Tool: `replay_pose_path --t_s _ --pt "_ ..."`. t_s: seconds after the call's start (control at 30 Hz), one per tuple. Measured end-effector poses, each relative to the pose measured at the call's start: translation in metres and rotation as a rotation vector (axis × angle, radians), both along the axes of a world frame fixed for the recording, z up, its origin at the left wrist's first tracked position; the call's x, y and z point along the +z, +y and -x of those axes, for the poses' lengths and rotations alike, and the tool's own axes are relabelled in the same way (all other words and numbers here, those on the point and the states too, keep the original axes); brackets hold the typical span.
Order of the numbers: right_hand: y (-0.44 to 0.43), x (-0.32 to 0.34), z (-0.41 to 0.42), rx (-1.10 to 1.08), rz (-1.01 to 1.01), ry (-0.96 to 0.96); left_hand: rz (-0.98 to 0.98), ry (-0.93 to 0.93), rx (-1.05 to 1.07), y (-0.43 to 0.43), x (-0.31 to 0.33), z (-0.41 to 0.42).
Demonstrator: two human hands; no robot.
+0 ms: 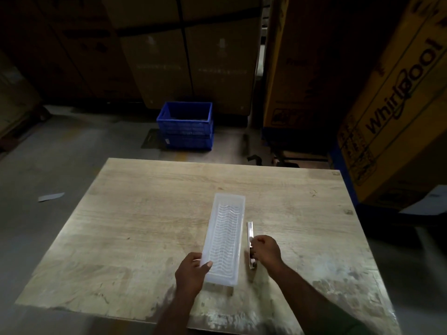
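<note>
A long, translucent white plastic tray (225,235) with a wavy ribbed floor lies lengthwise on the wooden table (154,213). My left hand (192,272) grips its near left corner, thumb over the rim. Just right of the tray lies a narrow shiny metal strip (249,232), parallel to it. My right hand (266,250) has its fingers curled round the strip's near half, pinching it; the far end of the strip shows beyond my fingers.
Beyond the table's far edge, stacked blue plastic crates (186,124) stand on the grey floor. Tall cardboard cartons (391,112) rise close to the table's right side and along the back. A paper scrap (51,197) lies on the floor at left.
</note>
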State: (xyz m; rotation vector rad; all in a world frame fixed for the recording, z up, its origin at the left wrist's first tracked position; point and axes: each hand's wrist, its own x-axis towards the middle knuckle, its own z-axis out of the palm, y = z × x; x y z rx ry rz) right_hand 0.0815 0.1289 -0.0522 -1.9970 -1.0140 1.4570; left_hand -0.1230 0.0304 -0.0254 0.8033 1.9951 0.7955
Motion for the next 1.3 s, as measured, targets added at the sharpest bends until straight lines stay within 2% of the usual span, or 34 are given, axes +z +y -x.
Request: replay_pose_path --t_s 0.1,0.17,0.3,0.4,0.5,0.57,0.7,0.9,1.13,1.23,1.3 --pt "0.017 0.006 -0.006 0.021 -0.061 0.109 -0.001 -0.015 -0.027 -0.001 0.001 0.018" --pt "0.032 0.018 -0.005 0.066 -0.119 0.069 0.000 0.003 -0.077 -0.001 0.003 0.034" --pt "0.062 0.034 -0.006 0.316 -0.184 -0.206 0.003 0.106 -0.215 0.004 0.006 0.063" --pt "0.071 0.036 -0.003 0.466 -0.171 -0.360 0.011 0.151 -0.225 0.010 0.012 0.071" --pt "0.068 0.032 -0.003 0.420 -0.178 -0.355 -0.014 0.096 -0.008 0.007 0.011 0.071" --pt "0.062 0.028 -0.005 0.356 -0.160 -0.336 0.066 0.069 0.117 -0.003 0.004 0.071" --pt "0.054 0.028 -0.006 0.294 -0.089 -0.268 0.258 0.042 0.152 -0.016 -0.013 0.072" --pt "0.043 0.038 0.002 0.348 -0.078 -0.382 0.221 0.112 0.255 -0.004 0.000 0.058" --pt "0.034 0.042 0.008 0.293 -0.086 -0.452 0.215 0.289 0.249 0.010 0.016 0.044" --pt "0.029 0.047 0.012 0.282 -0.063 -0.468 0.196 0.275 0.283 0.012 0.021 0.041" --pt "0.029 0.049 0.013 0.300 -0.042 -0.490 0.172 0.203 0.297 0.014 0.015 0.047"
